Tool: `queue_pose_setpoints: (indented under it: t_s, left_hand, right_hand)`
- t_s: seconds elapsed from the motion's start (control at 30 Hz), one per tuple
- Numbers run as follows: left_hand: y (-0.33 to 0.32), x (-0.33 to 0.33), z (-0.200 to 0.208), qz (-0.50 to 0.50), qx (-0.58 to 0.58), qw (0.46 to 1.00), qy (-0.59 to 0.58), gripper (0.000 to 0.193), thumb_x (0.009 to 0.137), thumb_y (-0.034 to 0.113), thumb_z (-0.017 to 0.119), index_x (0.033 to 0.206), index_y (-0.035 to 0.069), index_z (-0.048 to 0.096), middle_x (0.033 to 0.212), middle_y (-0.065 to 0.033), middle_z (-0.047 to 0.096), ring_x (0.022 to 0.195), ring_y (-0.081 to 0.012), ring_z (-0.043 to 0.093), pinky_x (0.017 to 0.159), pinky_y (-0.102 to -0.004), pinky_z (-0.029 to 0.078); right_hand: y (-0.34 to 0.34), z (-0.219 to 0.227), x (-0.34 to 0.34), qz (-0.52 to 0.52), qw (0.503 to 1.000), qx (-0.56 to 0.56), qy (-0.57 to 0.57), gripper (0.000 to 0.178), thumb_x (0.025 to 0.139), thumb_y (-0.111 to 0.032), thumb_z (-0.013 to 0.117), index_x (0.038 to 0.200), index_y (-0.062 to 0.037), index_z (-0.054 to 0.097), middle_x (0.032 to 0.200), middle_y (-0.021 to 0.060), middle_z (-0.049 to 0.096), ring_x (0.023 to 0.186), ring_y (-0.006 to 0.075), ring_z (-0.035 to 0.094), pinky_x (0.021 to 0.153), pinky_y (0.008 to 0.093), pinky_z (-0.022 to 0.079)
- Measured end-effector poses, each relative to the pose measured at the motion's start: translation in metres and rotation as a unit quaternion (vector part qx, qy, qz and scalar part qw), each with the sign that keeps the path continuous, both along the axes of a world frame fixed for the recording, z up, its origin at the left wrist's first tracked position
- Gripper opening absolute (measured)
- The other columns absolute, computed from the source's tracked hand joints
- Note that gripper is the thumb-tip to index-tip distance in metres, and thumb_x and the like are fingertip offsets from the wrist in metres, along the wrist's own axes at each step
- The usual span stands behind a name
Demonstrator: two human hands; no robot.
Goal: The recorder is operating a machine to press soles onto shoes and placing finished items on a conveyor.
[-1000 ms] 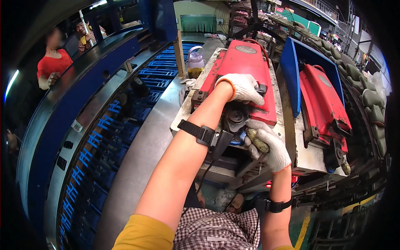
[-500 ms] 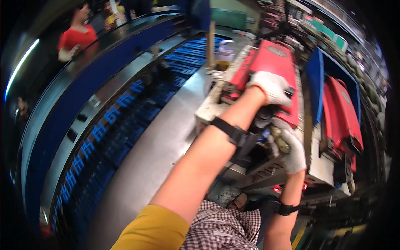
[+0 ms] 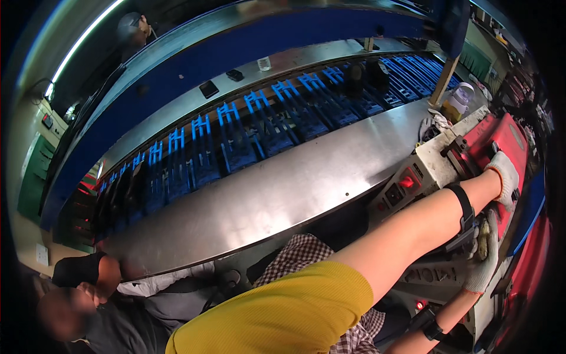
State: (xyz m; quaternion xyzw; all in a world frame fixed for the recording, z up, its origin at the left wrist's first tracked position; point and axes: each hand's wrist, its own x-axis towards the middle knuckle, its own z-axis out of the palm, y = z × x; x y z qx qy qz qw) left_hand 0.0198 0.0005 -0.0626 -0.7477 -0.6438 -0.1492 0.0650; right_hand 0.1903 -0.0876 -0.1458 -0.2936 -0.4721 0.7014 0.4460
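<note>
At the right edge of the view, my left hand (image 3: 504, 177) wears a white knitted glove. It is closed round a black handle (image 3: 515, 194) on the red machine cover (image 3: 512, 137), and the handle's ends stick out on both sides of the fist. Just below, my right hand (image 3: 484, 259), also gloved, has its fingers curled beside the machine's front. A dull yellowish patch shows among those fingers; whether it is a held thing or soiled glove is unclear. Dark straps cross both my forearms. The pale machine body (image 3: 434, 154) carries a red switch (image 3: 408, 182).
A long metal bench (image 3: 283, 194) runs leftward beside a row of blue slatted racks (image 3: 259, 127) under a blue beam (image 3: 236, 53). A clear jug with a lilac top (image 3: 458, 100) stands by a wooden post. Someone in dark clothes (image 3: 135, 318) sits lower left; another person (image 3: 132, 35) is behind the beam.
The view has swung left, so the red machine and both hands now lie near the right edge. A seated person has come into view. My hands keep their places on the machine.
</note>
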Motion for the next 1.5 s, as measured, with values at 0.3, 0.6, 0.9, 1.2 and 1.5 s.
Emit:
queue_pose_setpoints:
  t_s: [0.3,0.6,0.9,1.2,1.5]
  left_hand:
    - [0.008,0.018,-0.003,-0.009,0.002,1.000,0.017,0.061,0.073,0.065,0.072,0.115,0.022,0.080,0.113,-0.0022,0.078,0.107,-0.0209,0.073,0.088,-0.0432,0.051]
    - [0.024,0.014,-0.008,-0.007,0.012,0.999,0.030,0.060,0.074,0.068,0.069,0.115,0.025,0.080,0.113,0.0011,0.078,0.108,-0.0202,0.072,0.089,-0.0462,0.049]
    - [0.044,0.017,0.002,0.020,-0.066,0.997,0.021,0.062,0.077,0.066,0.069,0.121,0.024,0.078,0.120,0.0005,0.076,0.116,-0.0234,0.069,0.092,-0.0525,0.047]
    - [0.011,0.014,-0.006,-0.005,0.007,1.000,0.020,0.058,0.079,0.061,0.068,0.121,0.022,0.078,0.119,0.0000,0.076,0.115,-0.0221,0.070,0.099,-0.0562,0.046]
    - [0.018,0.015,-0.007,-0.004,0.010,1.000,0.018,0.060,0.077,0.065,0.069,0.117,0.022,0.079,0.115,-0.0006,0.077,0.110,-0.0216,0.071,0.092,-0.0459,0.049]
  right_hand:
    - [0.007,-0.007,0.023,0.020,1.000,0.022,-0.005,0.053,0.107,-0.028,0.051,0.152,-0.0018,0.048,0.141,0.0063,0.061,0.094,0.0064,0.061,0.071,0.0151,0.048]
    - [0.013,-0.011,0.025,0.028,0.999,0.044,-0.003,0.052,0.109,-0.022,0.042,0.155,0.0036,0.042,0.159,0.0111,0.047,0.145,0.0184,0.045,0.115,0.0300,0.040]
    - [0.028,-0.021,0.029,0.034,0.978,0.176,-0.102,0.051,0.109,-0.019,0.041,0.154,0.0044,0.043,0.159,0.0132,0.047,0.147,0.0208,0.044,0.119,0.0306,0.037]
    - [0.012,-0.011,0.027,0.018,0.938,0.294,-0.183,0.050,0.108,-0.017,0.047,0.154,0.0031,0.044,0.157,0.0148,0.048,0.141,0.0212,0.050,0.116,0.0310,0.042]
    - [0.003,-0.002,0.016,-0.011,1.000,0.014,-0.009,0.052,0.108,-0.024,0.047,0.153,0.0024,0.046,0.151,0.0120,0.055,0.127,0.0145,0.061,0.096,0.0214,0.051]
